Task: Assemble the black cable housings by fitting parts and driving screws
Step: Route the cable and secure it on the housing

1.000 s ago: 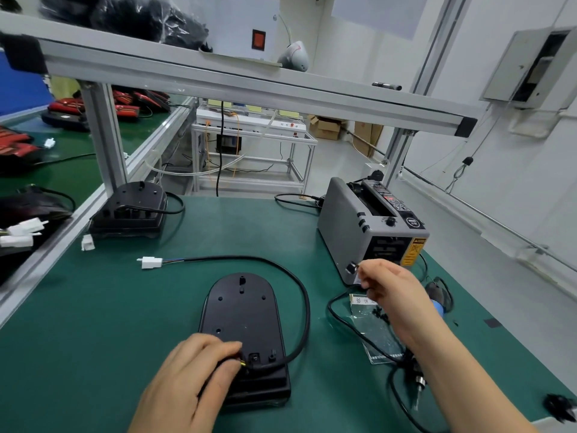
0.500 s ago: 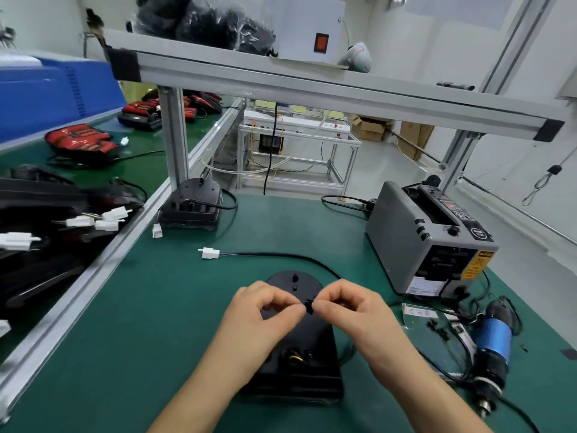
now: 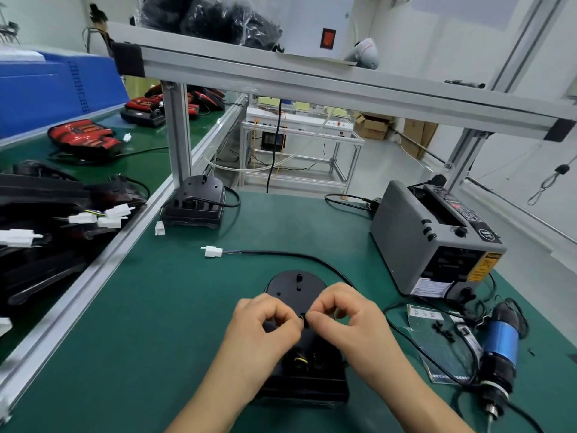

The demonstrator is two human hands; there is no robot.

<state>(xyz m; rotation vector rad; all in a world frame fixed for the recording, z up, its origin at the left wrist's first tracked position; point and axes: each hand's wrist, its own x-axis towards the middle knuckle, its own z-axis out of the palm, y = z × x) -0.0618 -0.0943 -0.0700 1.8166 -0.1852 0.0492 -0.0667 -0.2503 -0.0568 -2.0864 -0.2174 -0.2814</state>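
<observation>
A black cable housing (image 3: 295, 284) lies flat on the green mat in front of me, partly hidden under both hands. Its black cable (image 3: 290, 254) curves back to a white connector (image 3: 213, 251). My left hand (image 3: 263, 331) and my right hand (image 3: 346, 320) meet above the housing, and together they pinch a small black part (image 3: 303, 319) between thumbs and forefingers. Yellow wire ends (image 3: 301, 359) show inside the housing below the hands.
A blue electric screwdriver (image 3: 499, 348) lies at the right beside a clear bag of small black parts (image 3: 443, 331). A grey tape dispenser (image 3: 434, 242) stands behind it. A second housing (image 3: 196, 201) sits by the frame post. Several red and black units lie on the left bench.
My right hand came from the dispenser side to the middle and met my left hand over the housing. Both now pinch a small black part. The view swung left.
</observation>
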